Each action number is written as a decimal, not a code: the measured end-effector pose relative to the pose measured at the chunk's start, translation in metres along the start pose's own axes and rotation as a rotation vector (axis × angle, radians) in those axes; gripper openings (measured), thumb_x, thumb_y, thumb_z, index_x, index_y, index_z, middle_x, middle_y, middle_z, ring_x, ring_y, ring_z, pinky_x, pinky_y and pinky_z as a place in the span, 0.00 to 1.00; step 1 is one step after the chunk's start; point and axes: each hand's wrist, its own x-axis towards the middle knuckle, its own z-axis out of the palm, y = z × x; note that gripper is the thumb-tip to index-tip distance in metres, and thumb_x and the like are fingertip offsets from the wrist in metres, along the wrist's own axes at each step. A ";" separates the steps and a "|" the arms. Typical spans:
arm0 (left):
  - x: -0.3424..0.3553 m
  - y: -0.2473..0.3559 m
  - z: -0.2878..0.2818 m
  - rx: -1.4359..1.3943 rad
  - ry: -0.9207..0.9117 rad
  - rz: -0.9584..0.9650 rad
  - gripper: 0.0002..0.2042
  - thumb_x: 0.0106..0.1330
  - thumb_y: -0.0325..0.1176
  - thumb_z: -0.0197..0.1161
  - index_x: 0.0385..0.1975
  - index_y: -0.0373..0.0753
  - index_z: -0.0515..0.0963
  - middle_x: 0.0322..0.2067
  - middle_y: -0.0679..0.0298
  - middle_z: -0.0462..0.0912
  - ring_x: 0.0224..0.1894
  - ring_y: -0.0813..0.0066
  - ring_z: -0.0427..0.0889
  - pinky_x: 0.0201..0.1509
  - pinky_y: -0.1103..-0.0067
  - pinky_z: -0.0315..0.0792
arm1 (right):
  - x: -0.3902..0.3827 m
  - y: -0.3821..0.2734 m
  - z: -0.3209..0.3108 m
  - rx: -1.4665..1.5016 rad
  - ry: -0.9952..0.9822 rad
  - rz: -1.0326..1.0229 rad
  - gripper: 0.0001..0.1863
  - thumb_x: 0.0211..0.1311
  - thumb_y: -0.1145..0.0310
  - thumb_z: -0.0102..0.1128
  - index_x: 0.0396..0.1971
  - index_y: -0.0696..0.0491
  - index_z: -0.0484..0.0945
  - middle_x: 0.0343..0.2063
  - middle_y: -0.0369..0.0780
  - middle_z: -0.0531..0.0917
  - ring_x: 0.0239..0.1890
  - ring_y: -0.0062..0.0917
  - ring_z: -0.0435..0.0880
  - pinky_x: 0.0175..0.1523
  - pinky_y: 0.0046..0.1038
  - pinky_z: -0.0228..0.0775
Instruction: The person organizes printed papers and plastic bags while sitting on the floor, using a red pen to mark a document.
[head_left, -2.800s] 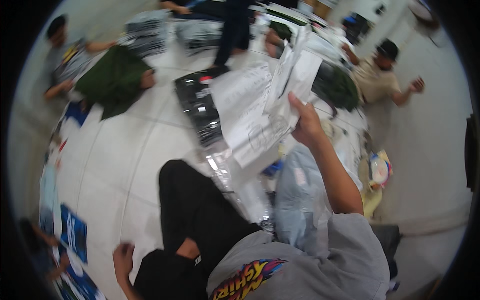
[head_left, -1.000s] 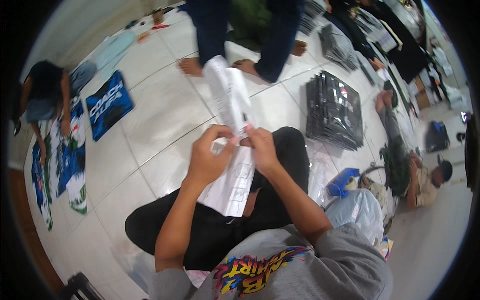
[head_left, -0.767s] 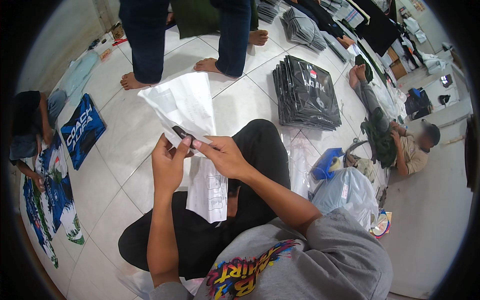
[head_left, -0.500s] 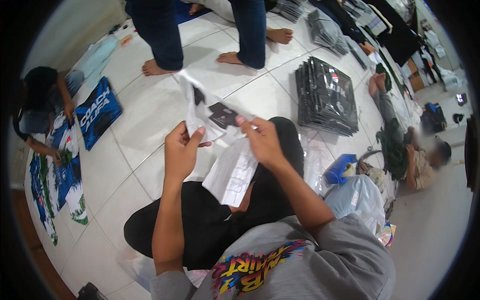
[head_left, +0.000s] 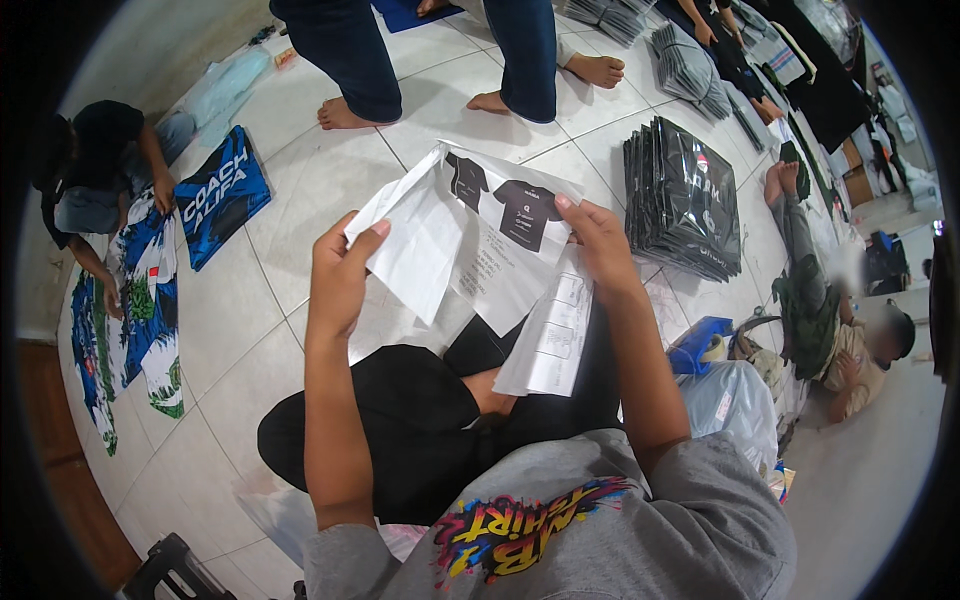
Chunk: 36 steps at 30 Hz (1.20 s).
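Note:
Above my crossed legs I hold a creased white paper sheet (head_left: pixel 497 268) printed with dark shirt pictures and lines of text. My left hand (head_left: pixel 341 270) pinches its left edge between thumb and fingers. At the upper right edge, my right hand (head_left: pixel 598 245) grips the same sheet, thumb on top. Below the right hand hangs a folded paper part (head_left: pixel 550 345) with printed boxes; whether it is joined to the sheet I cannot tell.
A stack of dark, plastic-wrapped packages (head_left: pixel 683 200) stands right of my hands. Someone in jeans (head_left: pixel 340 65) stands ahead. At left, a person handles patterned jerseys (head_left: pixel 125 330) beside a folded blue shirt (head_left: pixel 222 200). A clear plastic bag (head_left: pixel 730 405) and blue tape dispenser (head_left: pixel 700 345) lie at my right.
The sheet has been opened wider, showing the printed shirts more fully. My right hand has moved right, away from the left. The whole view has shifted slightly.

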 end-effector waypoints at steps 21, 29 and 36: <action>-0.002 0.028 -0.042 0.087 0.087 0.163 0.12 0.71 0.34 0.68 0.44 0.31 0.82 0.35 0.68 0.85 0.34 0.87 0.79 0.41 0.87 0.71 | 0.001 -0.005 -0.014 -0.085 -0.022 -0.045 0.17 0.76 0.60 0.58 0.44 0.61 0.83 0.39 0.38 0.87 0.38 0.15 0.83 0.44 0.20 0.75; -0.009 0.036 -0.056 -0.011 -0.022 0.067 0.16 0.70 0.35 0.68 0.49 0.29 0.79 0.39 0.61 0.87 0.38 0.80 0.84 0.45 0.85 0.75 | 0.009 0.001 -0.022 -0.131 -0.001 0.009 0.17 0.76 0.59 0.59 0.43 0.61 0.83 0.37 0.38 0.87 0.35 0.14 0.83 0.40 0.18 0.75; -0.009 0.035 -0.067 -0.155 -0.062 0.044 0.18 0.69 0.33 0.66 0.53 0.28 0.77 0.41 0.56 0.87 0.40 0.74 0.87 0.47 0.81 0.80 | 0.008 -0.001 -0.015 -0.054 -0.063 0.035 0.18 0.75 0.60 0.59 0.44 0.63 0.83 0.38 0.39 0.87 0.36 0.15 0.83 0.41 0.19 0.75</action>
